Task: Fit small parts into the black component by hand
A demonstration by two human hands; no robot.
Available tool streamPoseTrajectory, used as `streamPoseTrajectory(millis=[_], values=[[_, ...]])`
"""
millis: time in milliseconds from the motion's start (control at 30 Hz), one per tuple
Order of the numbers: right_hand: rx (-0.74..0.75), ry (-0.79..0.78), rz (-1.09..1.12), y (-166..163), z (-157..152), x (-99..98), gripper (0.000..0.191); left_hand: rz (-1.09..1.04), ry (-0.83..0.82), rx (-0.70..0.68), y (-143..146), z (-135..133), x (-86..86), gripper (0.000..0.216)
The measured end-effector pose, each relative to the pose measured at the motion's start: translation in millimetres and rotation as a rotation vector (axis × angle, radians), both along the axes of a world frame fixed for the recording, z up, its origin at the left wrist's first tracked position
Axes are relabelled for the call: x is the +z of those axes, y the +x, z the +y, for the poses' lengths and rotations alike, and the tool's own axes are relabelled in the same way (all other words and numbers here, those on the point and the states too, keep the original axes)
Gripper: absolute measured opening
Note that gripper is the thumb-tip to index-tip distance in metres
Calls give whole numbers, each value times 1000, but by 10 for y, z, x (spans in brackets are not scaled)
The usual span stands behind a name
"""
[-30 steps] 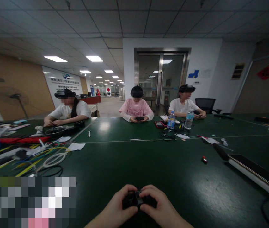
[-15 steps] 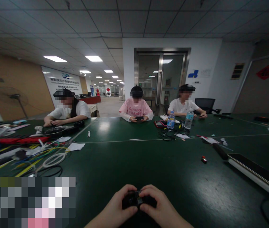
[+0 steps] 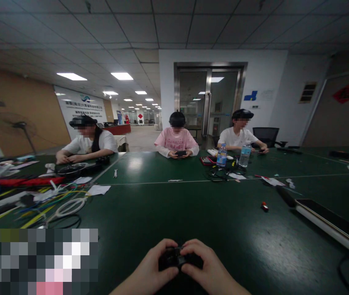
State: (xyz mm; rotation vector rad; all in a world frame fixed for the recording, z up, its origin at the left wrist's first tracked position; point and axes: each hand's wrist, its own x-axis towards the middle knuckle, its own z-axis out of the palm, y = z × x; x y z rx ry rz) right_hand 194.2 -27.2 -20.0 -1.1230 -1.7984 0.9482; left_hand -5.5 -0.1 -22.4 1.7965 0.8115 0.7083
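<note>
Nothing has clearly moved since the earlier frame. Head view: left hand (image 3: 158, 262) and right hand (image 3: 204, 260) together grip a black gadget (image 3: 181, 259) over the near side of the table (image 3: 174, 213). It should be light, stiff, somewhat slippery; hold both ends.

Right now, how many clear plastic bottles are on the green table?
2, both upright by tangled black cables: the left clear plastic bottle and the right clear plastic bottle. Others may be hidden.
</note>
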Motion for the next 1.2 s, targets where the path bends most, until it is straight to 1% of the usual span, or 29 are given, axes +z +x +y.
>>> streamPoseTrajectory(millis=[133, 467, 733, 933, 1200], values=[[8, -8, -11, 9, -6, 15, 22, -7, -3, -8, -8, 9, -22, 38], [2, -28, -17, 3, -8, -9, 24, 18, -27, 20, 14, -26, 54, 39], [9, -17, -21, 7, -3, 13, 20, 30, -12, 24, 2, -12, 37, 39], [4, 0, -12, 2, 8, -27, 23, -6, -11, -6, 1, 0, 15, 38], [1, -8, -9, 4, 3, -17, 24, 2, -6, 13, 1, -9, 19, 39]])
